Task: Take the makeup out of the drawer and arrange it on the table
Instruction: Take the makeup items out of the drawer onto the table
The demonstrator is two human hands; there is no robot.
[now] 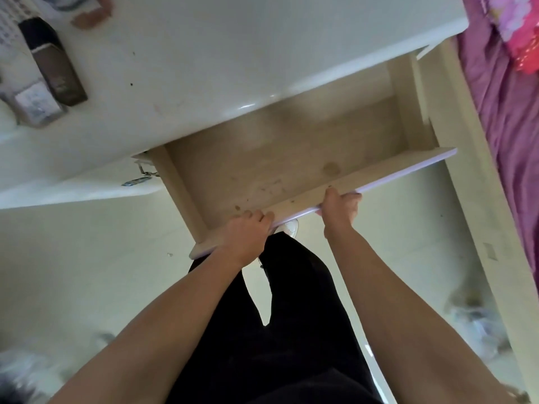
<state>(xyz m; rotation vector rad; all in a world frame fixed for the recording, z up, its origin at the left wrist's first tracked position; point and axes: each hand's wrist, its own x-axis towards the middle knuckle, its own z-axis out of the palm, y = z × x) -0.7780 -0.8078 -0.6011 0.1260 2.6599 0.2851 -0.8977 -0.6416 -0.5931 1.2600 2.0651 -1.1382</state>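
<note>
The wooden drawer (pixel 294 158) stands pulled out from under the white table (pixel 204 53). Its visible floor is bare apart from stains and crumbs. My left hand (pixel 246 231) grips the drawer's front panel near its left end, fingers curled over the top edge. Further right, my right hand (pixel 341 211) grips the same front panel, thumb on the inner side. On the table's far left stand a brown makeup bottle with a black cap (pixel 54 64) and a small silvery box (pixel 36 104). A pinkish item (pixel 90 17) lies at the top left.
A bed with purple sheets (pixel 507 112) and a pink patterned fabric (pixel 519 27) lies to the right. Pale floor tiles surround my black trousers (pixel 291 330). A metal hinge (pixel 140 176) shows left of the drawer. Blurred crumpled items lie on the floor at both lower sides.
</note>
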